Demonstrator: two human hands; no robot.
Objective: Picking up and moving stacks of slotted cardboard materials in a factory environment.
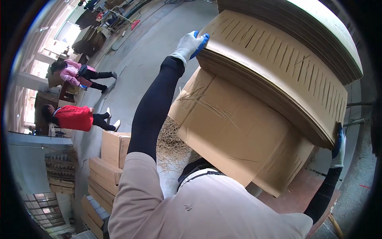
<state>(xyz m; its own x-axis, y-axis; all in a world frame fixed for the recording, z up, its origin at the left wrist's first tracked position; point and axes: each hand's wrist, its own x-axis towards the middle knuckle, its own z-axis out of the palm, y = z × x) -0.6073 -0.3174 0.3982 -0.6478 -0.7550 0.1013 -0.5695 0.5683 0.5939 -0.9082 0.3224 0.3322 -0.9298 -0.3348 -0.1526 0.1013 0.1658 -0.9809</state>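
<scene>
Your gloved left hand (191,45) clasps the upper left corner of the slit-marked cardboard stack (274,59). The stack lies between your hands, above a folded carton (234,123), its long axis slanting down rightward. At its lower right end, your right hand (339,148) grips the edge; neither hand is nearer.

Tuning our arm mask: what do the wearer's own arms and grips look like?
Left grip: whitish work glove, blue coating on the fingers. Right grip: matching glove, blue and whitish, partly hidden. Both forearms: close-fitting black arm sleeves. Left upper arm: loose, pale beige-grey shirt sleeve. No cables visible on either arm.
</scene>
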